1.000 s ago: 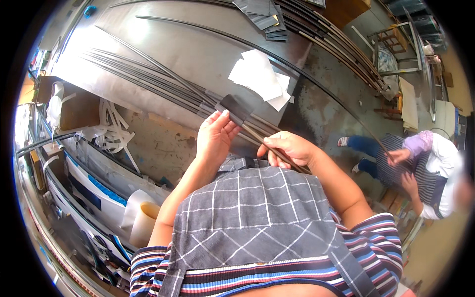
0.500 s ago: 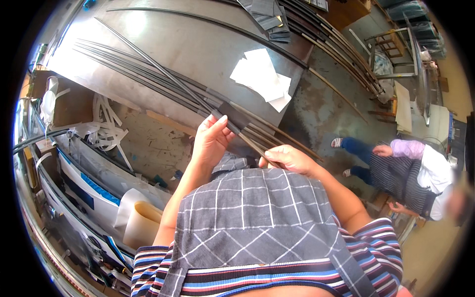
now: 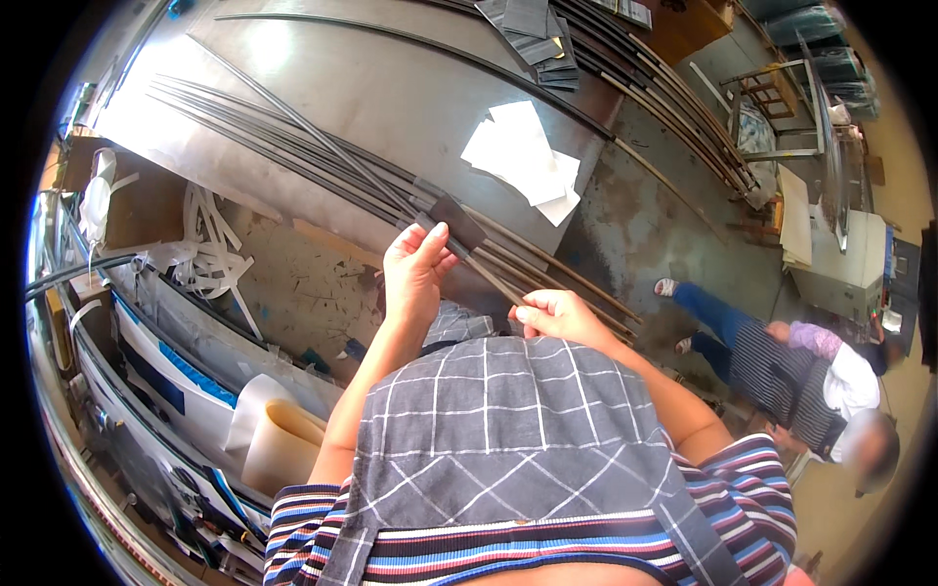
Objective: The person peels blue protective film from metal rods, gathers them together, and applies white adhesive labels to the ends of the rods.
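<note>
Rod (image 3: 496,281), pinched in closed left hand (image 3: 414,269) and closed right hand (image 3: 559,318), seemingly for steadiness, with dark flap (image 3: 459,224) just beyond left hand!

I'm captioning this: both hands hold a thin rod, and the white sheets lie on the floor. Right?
Wrong place: the head view shows the white sheets on the grey table. The left hand and right hand do hold a thin rod.

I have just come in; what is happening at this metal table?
A person's left hand pinches a long, thin, dark rod beside a flat black rectangular piece, while the right hand pinches the rod's brownish part. More slim dark rods lie on the grey metal table, near white paper sheets. Another person in a striped apron is off to the right.
</note>
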The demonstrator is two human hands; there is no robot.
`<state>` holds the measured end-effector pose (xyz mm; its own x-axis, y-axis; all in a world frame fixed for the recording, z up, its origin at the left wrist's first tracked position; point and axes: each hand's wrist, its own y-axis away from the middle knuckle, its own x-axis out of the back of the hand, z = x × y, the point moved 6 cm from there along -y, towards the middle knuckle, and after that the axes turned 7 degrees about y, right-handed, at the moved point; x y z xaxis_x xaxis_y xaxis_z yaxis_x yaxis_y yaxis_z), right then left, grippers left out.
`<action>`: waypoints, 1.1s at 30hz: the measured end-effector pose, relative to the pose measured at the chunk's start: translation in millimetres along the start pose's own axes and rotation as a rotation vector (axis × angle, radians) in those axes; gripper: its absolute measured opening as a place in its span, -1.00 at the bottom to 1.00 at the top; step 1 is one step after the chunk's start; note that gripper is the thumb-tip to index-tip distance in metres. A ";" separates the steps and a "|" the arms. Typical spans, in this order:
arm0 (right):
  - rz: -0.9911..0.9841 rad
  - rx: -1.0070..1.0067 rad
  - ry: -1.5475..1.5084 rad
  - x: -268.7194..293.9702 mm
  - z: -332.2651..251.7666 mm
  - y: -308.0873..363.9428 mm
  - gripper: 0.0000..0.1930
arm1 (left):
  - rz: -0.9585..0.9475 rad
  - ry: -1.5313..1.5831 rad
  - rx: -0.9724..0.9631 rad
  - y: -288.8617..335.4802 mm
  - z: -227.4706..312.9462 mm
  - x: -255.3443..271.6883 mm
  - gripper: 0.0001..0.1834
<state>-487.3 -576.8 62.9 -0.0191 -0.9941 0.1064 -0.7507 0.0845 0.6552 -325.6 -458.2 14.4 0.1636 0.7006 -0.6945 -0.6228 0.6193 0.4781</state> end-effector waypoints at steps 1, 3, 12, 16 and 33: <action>-0.114 -0.093 -0.242 -2.8 6.9 -0.2 -0.68 | 0.019 -0.013 0.001 0.4 2.3 -0.4 -0.81; -0.351 -0.285 -0.729 -14.9 5.3 4.7 -0.68 | -0.067 0.145 -0.011 4.3 5.9 -8.1 -0.82; -0.422 -0.222 -0.737 -10.8 17.8 -3.1 -0.65 | -0.117 0.181 -0.030 -1.8 17.5 -5.0 -0.77; 0.009 -0.007 -0.087 6.7 -0.3 -3.8 -0.65 | 0.034 0.092 -0.060 -9.8 9.8 4.0 -0.81; 0.671 0.450 0.921 81.4 -23.5 -63.3 -0.79 | 0.094 -0.092 -0.033 -9.2 54.6 17.2 -0.52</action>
<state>-425.9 -661.5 47.7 -0.1525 -0.3282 0.9322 -0.9365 0.3495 -0.0302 -275.2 -432.6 27.4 0.1718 0.7858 -0.5941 -0.6636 0.5381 0.5197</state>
